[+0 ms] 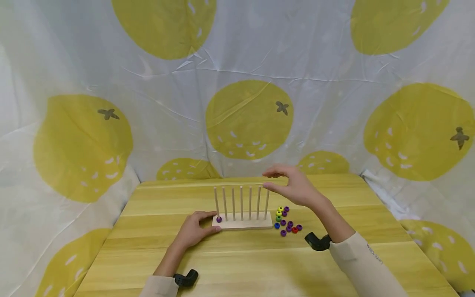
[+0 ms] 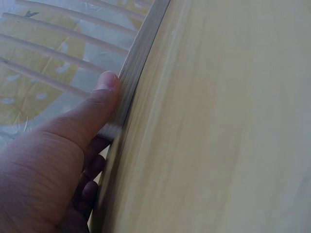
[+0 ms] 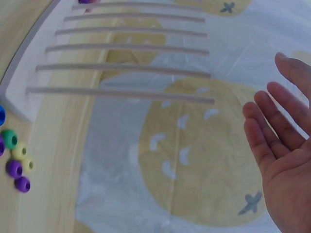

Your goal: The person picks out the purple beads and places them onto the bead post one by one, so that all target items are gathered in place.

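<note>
A pale wooden peg rack (image 1: 246, 225) stands on the table with a row of several upright pegs. One purple bead (image 1: 219, 219) sits at the foot of its leftmost peg. My left hand (image 1: 194, 227) holds the rack's left end, thumb along the front edge and fingers behind; the left wrist view shows the thumb (image 2: 104, 90) on the edge. Above the rack's right end my right hand (image 1: 295, 187) is raised near the peg tops, its fingers apart and relaxed. Nothing lies in that hand (image 3: 286, 155) in the right wrist view.
Loose beads lie right of the rack: yellow (image 1: 279, 213), green (image 1: 278, 218), blue (image 1: 276, 226), red (image 1: 295, 230) and several purple ones (image 1: 283, 233). A lemon-printed cloth (image 1: 326, 123) hangs behind the wooden table (image 1: 237, 264).
</note>
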### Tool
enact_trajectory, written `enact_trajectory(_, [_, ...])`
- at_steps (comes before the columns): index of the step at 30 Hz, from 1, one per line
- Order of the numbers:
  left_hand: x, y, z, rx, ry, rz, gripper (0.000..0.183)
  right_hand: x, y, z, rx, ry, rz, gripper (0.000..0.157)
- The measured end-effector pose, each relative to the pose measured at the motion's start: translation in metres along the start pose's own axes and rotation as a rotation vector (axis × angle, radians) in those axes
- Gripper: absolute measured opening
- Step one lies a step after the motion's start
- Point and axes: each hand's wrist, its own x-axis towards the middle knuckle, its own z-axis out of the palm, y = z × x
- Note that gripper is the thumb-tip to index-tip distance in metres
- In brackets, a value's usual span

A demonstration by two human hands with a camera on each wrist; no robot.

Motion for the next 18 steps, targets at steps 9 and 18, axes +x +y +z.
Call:
enact_trajectory(9, [-0.001, 0.000, 0.001, -0.003, 0.008, -0.009, 0.059, -0.037, 0.033, -0.012, 0.010, 0.045, 0.070, 0.033])
enact_trajectory(18, [0.001, 0.003, 0.000, -0.001, 0.001, -0.024, 0.058, -0.071, 0.072, -0.007, -0.040, 0.030, 0.131, 0.035])
